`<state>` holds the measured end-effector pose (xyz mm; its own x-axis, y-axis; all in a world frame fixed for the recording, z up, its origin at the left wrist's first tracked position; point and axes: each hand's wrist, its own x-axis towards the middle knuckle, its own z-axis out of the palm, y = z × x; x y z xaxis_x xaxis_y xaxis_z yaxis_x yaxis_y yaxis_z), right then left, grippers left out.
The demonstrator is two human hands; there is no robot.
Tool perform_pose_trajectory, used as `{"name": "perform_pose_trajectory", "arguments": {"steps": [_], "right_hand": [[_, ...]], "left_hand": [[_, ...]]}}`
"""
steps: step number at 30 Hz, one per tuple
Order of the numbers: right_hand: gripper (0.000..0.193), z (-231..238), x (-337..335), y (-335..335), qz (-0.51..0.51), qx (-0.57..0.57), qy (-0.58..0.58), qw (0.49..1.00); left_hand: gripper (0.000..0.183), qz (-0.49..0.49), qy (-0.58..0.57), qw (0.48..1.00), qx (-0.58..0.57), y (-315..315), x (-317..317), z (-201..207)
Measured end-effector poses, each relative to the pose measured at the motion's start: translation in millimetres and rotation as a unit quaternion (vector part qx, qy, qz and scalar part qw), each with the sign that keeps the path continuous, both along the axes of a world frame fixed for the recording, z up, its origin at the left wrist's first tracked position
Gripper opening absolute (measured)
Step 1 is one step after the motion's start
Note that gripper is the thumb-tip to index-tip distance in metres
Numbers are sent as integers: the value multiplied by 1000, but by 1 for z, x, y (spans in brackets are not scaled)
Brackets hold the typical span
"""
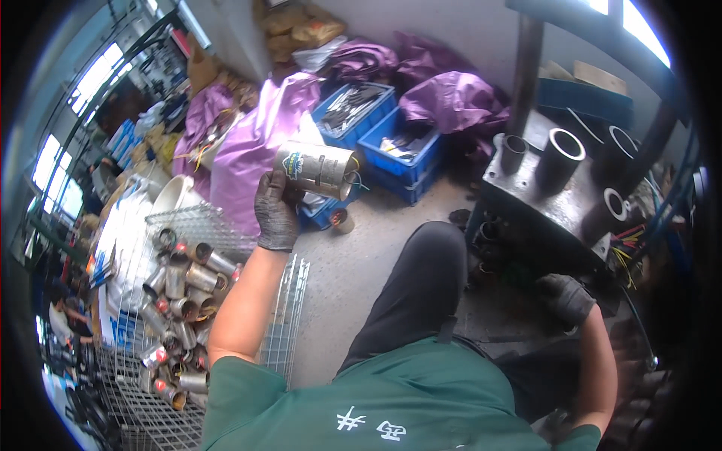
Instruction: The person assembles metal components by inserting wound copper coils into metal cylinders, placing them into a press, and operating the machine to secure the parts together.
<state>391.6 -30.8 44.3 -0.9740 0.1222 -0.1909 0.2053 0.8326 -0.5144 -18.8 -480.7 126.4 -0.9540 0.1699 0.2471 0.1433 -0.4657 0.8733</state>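
Note:
In a grey glove, my left hand is raised at the middle left and grips a silver metal cylinder by its left end. The cylinder lies roughly sideways, with a printed label on its wall and thin wires coming out of its right end. Down at the right, beside the dark metal stand, is my gloved right hand. Its fingers are curled closed, and what they hold, if anything, is hidden. Several short upright tubes rise from the stand's top plate.
A wire mesh cage at the left holds several similar metal cylinders. Blue crates with metal parts stand ahead, among purple sacks. One short cylinder is on the floor. A thin metal rod slopes down beside my right hand.

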Motion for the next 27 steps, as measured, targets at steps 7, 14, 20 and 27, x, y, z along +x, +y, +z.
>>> {"name": "perform_pose_trajectory", "arguments": {"steps": [7,14,20,27], "right_hand": [[28,4,-21,-8,-161,-312,223,909],[32,-29,20,19,-389,-465,275,746],[50,-43,31,25,-397,-370,286,790],[118,-45,12,13,-314,-315,231,866]], "left_hand": [[45,-388,-295,850,200,262,39,-21],[45,-548,-442,697,139,387,172,-85],[19,-543,-74,825,-135,384,189,-132],[17,-458,304,804,-226,384,223,-135]]}}
